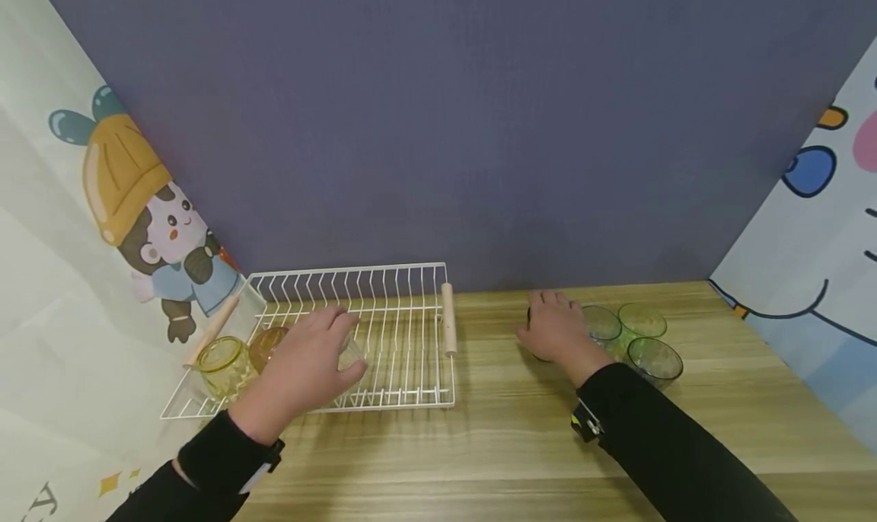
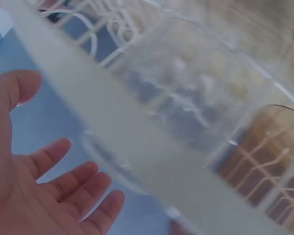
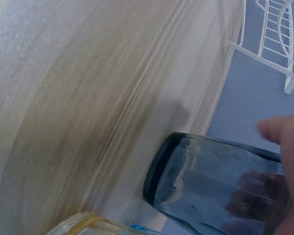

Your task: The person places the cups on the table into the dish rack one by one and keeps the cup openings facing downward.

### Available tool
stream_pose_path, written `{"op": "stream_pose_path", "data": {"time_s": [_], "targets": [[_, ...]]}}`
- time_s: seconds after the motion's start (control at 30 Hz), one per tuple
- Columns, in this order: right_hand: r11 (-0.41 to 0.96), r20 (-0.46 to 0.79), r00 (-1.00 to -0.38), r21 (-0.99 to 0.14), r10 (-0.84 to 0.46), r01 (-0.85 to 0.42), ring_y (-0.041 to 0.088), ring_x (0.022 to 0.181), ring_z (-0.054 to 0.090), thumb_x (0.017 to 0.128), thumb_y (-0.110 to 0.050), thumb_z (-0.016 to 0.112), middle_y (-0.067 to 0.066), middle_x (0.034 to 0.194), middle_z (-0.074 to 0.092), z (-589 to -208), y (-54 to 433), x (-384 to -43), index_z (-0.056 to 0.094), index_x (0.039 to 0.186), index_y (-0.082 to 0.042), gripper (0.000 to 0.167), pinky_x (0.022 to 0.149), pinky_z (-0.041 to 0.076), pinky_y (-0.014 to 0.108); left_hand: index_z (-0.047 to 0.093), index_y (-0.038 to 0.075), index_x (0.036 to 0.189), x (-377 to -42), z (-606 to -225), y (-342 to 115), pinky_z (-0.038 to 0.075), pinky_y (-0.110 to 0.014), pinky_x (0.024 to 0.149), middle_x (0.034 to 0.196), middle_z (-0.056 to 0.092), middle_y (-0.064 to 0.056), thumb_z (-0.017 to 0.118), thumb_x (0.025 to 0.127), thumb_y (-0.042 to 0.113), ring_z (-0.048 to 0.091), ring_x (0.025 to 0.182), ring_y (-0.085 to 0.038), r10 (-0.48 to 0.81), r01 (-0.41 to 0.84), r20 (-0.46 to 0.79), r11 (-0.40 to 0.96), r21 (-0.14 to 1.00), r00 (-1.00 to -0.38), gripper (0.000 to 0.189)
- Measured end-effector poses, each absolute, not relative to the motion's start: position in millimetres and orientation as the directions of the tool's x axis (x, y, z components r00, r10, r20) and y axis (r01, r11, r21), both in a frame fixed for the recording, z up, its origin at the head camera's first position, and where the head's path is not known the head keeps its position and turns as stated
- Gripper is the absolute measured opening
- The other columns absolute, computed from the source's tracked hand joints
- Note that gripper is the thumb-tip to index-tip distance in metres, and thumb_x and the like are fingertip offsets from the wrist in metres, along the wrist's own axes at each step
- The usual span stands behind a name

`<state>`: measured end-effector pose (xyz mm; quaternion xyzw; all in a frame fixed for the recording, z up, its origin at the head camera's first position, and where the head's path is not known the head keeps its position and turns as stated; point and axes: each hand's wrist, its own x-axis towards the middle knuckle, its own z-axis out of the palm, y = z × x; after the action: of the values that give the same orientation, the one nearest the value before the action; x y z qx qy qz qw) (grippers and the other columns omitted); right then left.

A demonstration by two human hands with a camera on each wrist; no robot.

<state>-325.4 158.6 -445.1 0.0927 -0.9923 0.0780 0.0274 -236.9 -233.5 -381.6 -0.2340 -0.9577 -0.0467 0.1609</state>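
My left hand (image 1: 308, 358) is over the white wire rack (image 1: 404, 400), its fingers spread and relaxed. A clear glass (image 1: 353, 358) shows past its thumb; in the left wrist view this clear glass (image 2: 186, 88) is apart from the fingers (image 2: 68, 181). Beside it in the rack are an amber glass (image 1: 263, 347) and a yellow glass (image 1: 226, 370). At the right, my right hand (image 1: 555, 328) grips a blue-grey glass (image 3: 210, 181) from above. Its curled fingers show through the glass wall, and the thumb (image 3: 279, 128) lies along the near side.
Close by the right hand stand a bluish glass (image 1: 603, 324), a green glass (image 1: 644, 321) and a dark grey glass (image 1: 655, 361) on the wooden table (image 1: 493, 446). A wooden handle (image 1: 448, 320) tops the rack's right end. Behind rises a blue-grey panel (image 1: 479, 126).
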Motion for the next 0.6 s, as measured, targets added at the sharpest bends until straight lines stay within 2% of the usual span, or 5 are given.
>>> {"op": "stream_pose_path", "data": {"time_s": [0.13, 0.23, 0.43, 0.6], "targets": [[0.972, 0.084, -0.982, -0.15, -0.17, -0.182, 0.051, 0.142, 0.033, 0.105, -0.052, 0.051, 0.031, 0.153, 0.039, -447.8, 157.6, -326.9, 0.038, 0.153, 0.003, 0.075, 0.114, 0.026, 0.07, 0.057, -0.001, 0.136, -225.7, -374.1, -227.6, 0.039, -0.058, 0.111, 0.138, 0.055, -0.023, 0.077, 0.087, 0.039, 0.05, 0.129, -0.042, 0.423, 0.476, 0.414, 0.879, 0.026, -0.806, 0.066], [0.974, 0.083, -0.982, -0.136, -0.171, -0.181, 0.051, 0.141, 0.033, 0.106, -0.055, 0.046, 0.031, 0.153, 0.04, -448.2, 158.0, -327.3, 0.038, 0.154, 0.003, 0.075, 0.113, 0.026, 0.07, 0.055, -0.001, 0.138, -216.0, -370.1, -221.7, 0.039, -0.058, 0.11, 0.138, 0.054, -0.022, 0.077, 0.087, 0.038, 0.05, 0.129, -0.041, 0.395, 0.481, 0.466, 0.874, 0.077, -0.792, 0.068], [0.976, 0.086, -0.977, -0.081, -0.197, -0.204, 0.049, 0.138, 0.038, 0.107, -0.053, 0.047, 0.03, 0.149, 0.044, -448.2, 157.6, -327.4, 0.041, 0.151, 0.003, 0.072, 0.111, 0.031, 0.068, 0.056, 0.001, 0.138, -199.5, -373.9, -207.7, 0.041, -0.058, 0.11, 0.142, 0.054, -0.017, 0.079, 0.087, 0.038, 0.05, 0.131, -0.038, 0.35, 0.498, 0.499, 0.844, 0.2, -0.793, 0.067], [0.974, 0.131, -0.968, -0.04, -0.214, -0.221, 0.049, 0.131, 0.045, 0.106, -0.047, 0.052, 0.029, 0.141, 0.049, -447.4, 159.0, -326.5, 0.046, 0.145, 0.005, 0.065, 0.105, 0.038, 0.066, 0.057, 0.003, 0.138, -193.8, -382.0, -197.9, 0.042, -0.056, 0.109, 0.141, 0.055, -0.014, 0.08, 0.086, 0.04, 0.051, 0.131, -0.035, 0.341, 0.505, 0.508, 0.833, 0.227, -0.791, 0.067]]}}
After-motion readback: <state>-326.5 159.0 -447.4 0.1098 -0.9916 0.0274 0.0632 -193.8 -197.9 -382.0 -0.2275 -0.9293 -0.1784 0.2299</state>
